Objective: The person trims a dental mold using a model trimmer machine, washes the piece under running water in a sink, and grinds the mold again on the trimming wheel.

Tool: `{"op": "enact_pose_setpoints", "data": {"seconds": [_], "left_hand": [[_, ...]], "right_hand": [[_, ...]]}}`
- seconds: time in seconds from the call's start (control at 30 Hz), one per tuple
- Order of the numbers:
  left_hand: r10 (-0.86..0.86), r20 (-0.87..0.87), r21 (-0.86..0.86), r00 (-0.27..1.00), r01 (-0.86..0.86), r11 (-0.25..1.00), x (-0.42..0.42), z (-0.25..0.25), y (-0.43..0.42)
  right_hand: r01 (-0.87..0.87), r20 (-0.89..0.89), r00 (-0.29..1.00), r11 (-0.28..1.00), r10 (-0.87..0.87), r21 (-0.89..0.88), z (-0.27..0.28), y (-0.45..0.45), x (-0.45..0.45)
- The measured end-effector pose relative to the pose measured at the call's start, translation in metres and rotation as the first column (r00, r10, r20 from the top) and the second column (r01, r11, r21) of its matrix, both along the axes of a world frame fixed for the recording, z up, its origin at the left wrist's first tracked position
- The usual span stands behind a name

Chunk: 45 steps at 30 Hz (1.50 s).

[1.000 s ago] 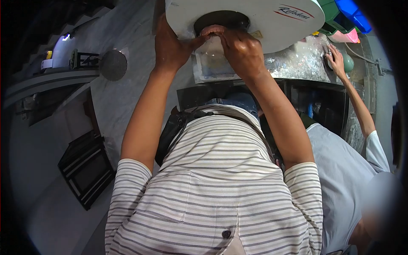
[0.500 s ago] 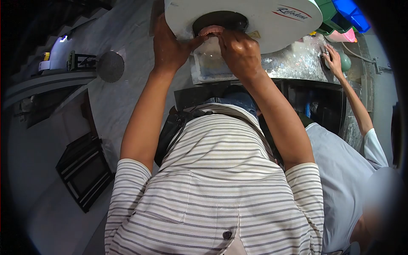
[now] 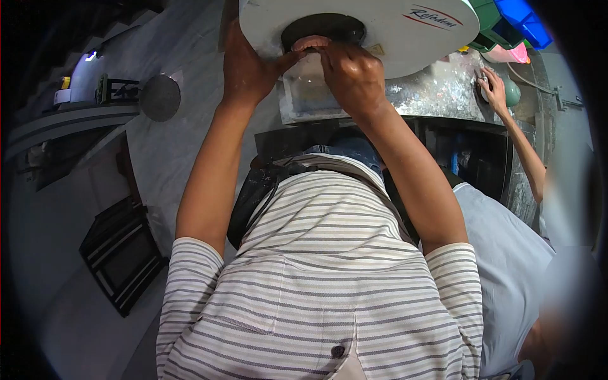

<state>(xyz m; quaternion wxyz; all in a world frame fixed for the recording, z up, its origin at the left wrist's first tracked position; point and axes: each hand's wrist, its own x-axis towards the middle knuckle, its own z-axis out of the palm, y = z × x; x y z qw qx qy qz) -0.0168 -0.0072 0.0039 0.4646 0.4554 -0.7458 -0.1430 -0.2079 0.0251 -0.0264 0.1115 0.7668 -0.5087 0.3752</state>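
A pink curved piece with a ridged edge, which looks like a denture [image 3: 310,43], sits at the lower rim of a dark round opening [image 3: 342,26] in a white machine [image 3: 386,44] marked "Refodent". My right hand [image 3: 356,73] has its fingers bent in a pinch at the piece's right end. My left hand [image 3: 247,73] is spread at the machine's left side, its thumb reaching across to the piece's left end. Its other fingers run up beside the casing, their tips hidden. What lies deeper inside the opening is too dark to make out.
Below the opening is a splashed, worn metal surface [image 3: 437,95]. To the right, another person's hand [image 3: 493,88] rests near a green ball-shaped thing [image 3: 512,93]. Green and blue bins [image 3: 522,22] and a pink container [image 3: 508,54] stand at upper right. A round stool [image 3: 160,98] is at left.
My hands and the pink piece stay together at the opening with barely any movement. The whole view has shifted slightly. At the right, the other person's head and shoulder have moved.
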Motion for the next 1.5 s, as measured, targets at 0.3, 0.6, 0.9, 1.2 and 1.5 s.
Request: {"op": "enact_pose_setpoints", "data": {"seconds": [0.3, 0.6, 0.9, 1.2, 1.5], "left_hand": [[-0.037, 0.006, 0.071, 0.999, 0.036, 0.997, 0.000, -0.005, -0.003], [-0.058, 0.049, -0.009, 0.997, 0.059, 0.998, 0.010, -0.016, -0.005], [-0.088, 0.133, 0.060, 0.987, 0.081, 0.995, -0.010, -0.021, -0.029], [-0.070, 0.134, 0.110, 0.988, 0.056, 0.992, -0.018, -0.018, -0.023], [-0.042, 0.112, 0.151, 0.993, 0.025, 0.988, -0.004, -0.012, -0.011]], "right_hand": [[-0.011, 0.055, 0.998, 0.999, 0.013, -0.031, 0.023, 0.009, 0.007], [0.021, -0.120, 0.993, 0.962, 0.012, 0.272, 0.025, 0.006, 0.002], [-0.194, -0.040, 0.956, 0.731, 0.290, 0.654, 0.201, -0.005, 0.068], [-0.247, -0.049, 0.915, 0.650, 0.402, 0.719, 0.229, -0.026, 0.052], [-0.296, -0.011, 0.869, 0.536, 0.496, 0.791, 0.242, -0.031, 0.056]]}}
